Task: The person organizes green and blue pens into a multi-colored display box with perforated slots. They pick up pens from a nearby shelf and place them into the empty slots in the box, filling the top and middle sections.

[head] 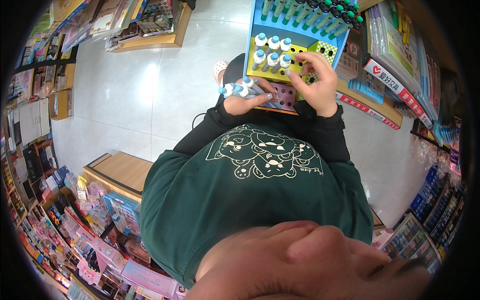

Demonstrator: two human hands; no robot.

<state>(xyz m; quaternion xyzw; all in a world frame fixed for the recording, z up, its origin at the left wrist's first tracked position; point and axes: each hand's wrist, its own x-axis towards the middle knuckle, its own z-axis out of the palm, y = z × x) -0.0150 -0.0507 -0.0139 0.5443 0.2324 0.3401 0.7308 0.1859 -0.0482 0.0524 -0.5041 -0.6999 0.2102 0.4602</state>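
Note:
My left hand is closed around a bunch of pens with blue caps and white figure tops, low at the left of the display. My right hand is raised over the yellow pen rack, thumb and fingers apart, just right of several standing pens of the same kind. Its fingertips are close to the nearest pen, and I cannot tell whether they touch it. Round holes show in the yellow rack. A pink holed rack lies in front, partly behind my left hand.
Green pens stand in the blue display box at the back. Shelves with packaged stationery rise at the right. A wooden shelf unit stands at the upper left, and a wooden-topped unit at the lower left.

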